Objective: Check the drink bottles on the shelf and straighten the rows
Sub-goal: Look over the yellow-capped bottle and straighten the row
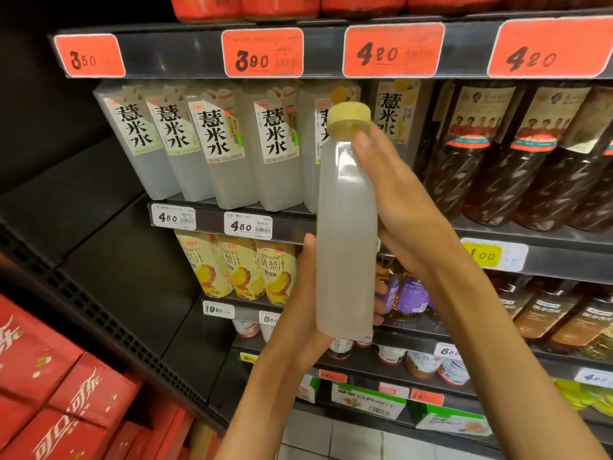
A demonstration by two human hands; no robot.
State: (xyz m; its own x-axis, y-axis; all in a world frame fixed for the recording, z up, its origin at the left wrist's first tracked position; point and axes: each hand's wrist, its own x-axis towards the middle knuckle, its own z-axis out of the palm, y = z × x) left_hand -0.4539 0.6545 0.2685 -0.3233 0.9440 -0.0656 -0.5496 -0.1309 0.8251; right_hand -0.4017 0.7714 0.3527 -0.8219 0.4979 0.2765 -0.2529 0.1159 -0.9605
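I hold a cloudy white drink bottle (345, 227) with a pale yellow cap upright in front of the shelf, its plain back side toward me. My left hand (300, 313) cups its base from the left and below. My right hand (394, 194) wraps its upper half from the right, thumb on the shoulder under the cap. Behind it stands a row of the same white bottles (215, 144) with black characters on their labels, leaning a little to the left. Right of that row are dark brown bottles (497, 161).
The shelf edge (331, 48) above carries red price tags. One shelf down stand yellow pear juice bottles (238, 267) and purple-labelled bottles (411, 293). Lower shelves hold cans and boxes. Red cola cartons (59, 386) are stacked at the lower left.
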